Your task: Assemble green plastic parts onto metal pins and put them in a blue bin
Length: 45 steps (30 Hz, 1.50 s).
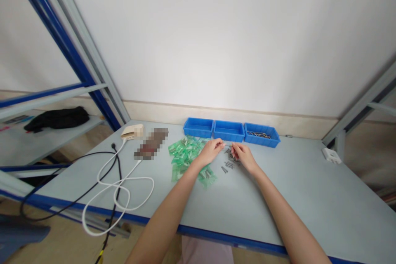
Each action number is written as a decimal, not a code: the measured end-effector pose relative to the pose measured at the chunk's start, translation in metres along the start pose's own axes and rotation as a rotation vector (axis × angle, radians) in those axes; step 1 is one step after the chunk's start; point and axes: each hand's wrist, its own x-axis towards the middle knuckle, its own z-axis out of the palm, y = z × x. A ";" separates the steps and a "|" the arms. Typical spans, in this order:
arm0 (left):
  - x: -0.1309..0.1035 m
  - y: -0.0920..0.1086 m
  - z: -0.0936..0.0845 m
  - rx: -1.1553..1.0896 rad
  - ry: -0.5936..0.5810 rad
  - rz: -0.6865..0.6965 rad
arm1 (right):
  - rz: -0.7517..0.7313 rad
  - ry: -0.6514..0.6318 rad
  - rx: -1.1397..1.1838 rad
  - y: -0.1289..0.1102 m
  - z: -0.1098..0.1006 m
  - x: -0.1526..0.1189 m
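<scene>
Both hands are close together over the table, in front of the blue bins. My left hand (211, 151) has its fingers pinched, and a thin object spans the small gap toward my right hand (243, 155), whose fingers are pinched too; it is too small to make out. Below and between the hands lies a loose pile of grey screws (229, 165). Green plastic packets (185, 156) with small metal parts inside are heaped left of and under my left wrist. The right blue bin (267, 142) holds screws or similar metal pieces.
The left blue bin (198, 127) and middle blue bin (228, 131) stand against the wall. At left are a beige power strip (132, 132), a pixelated object (151, 144), a white cable (151, 189) and black cables. A white adapter (331, 155) lies far right.
</scene>
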 end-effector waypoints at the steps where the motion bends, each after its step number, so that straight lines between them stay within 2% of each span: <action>1: 0.000 0.000 0.001 -0.029 -0.019 -0.017 | 0.004 0.009 0.005 0.001 0.000 0.001; 6: 0.001 -0.001 0.001 -0.147 -0.003 -0.021 | -0.006 0.042 0.018 0.006 -0.002 0.004; 11: 0.001 0.000 0.000 -0.155 -0.004 -0.015 | 0.006 0.000 -0.075 0.008 -0.002 0.003; 15: 0.001 0.000 0.001 -0.155 -0.019 -0.025 | 0.007 0.015 -0.114 0.008 -0.002 0.002; 21: 0.002 -0.002 0.001 -0.177 0.018 -0.050 | 0.014 0.045 -0.009 0.010 -0.002 0.004; 28: 0.000 0.001 -0.001 -0.153 -0.016 -0.010 | 0.023 -0.016 -0.010 0.005 -0.003 0.003; 36: 0.002 -0.006 0.001 -0.164 0.011 -0.004 | 0.018 0.031 0.108 0.005 -0.003 0.004; 45: 0.001 0.001 -0.004 -0.280 -0.071 -0.042 | 0.035 -0.036 0.056 0.000 -0.006 0.003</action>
